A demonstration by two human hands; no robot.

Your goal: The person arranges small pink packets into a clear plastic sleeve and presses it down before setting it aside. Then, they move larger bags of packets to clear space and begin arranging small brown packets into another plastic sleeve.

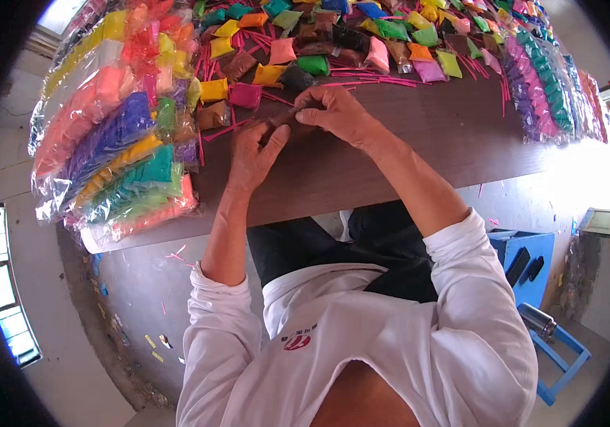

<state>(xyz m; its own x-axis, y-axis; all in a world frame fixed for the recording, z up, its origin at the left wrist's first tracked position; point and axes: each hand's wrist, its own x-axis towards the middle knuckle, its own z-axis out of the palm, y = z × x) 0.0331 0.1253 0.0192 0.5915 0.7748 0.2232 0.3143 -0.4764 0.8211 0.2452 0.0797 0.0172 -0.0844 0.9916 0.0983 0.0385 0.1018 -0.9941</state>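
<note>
Over the dark brown table (426,135), my two hands are close together near the piled packets. My right hand (340,117) has its thumb and index finger pinched; what lies between them is too small to make out. Lower and to the left, my left hand (253,156) is closed, with thumb and fingers curled toward the right fingertips. A small dark bit may span the gap, but I cannot name it. Just beyond the hands are a black packet (296,77), a magenta packet (246,95) and a brown packet (214,115). Thin pink sticks (376,77) lie among the packets.
Clear bags of coloured packets are stacked at the left (98,142), up to the table's edge. More bagged packets (543,89) line the right side. A blue stool (564,356) with a metal flask (537,320) on it stands by a blue box (532,249).
</note>
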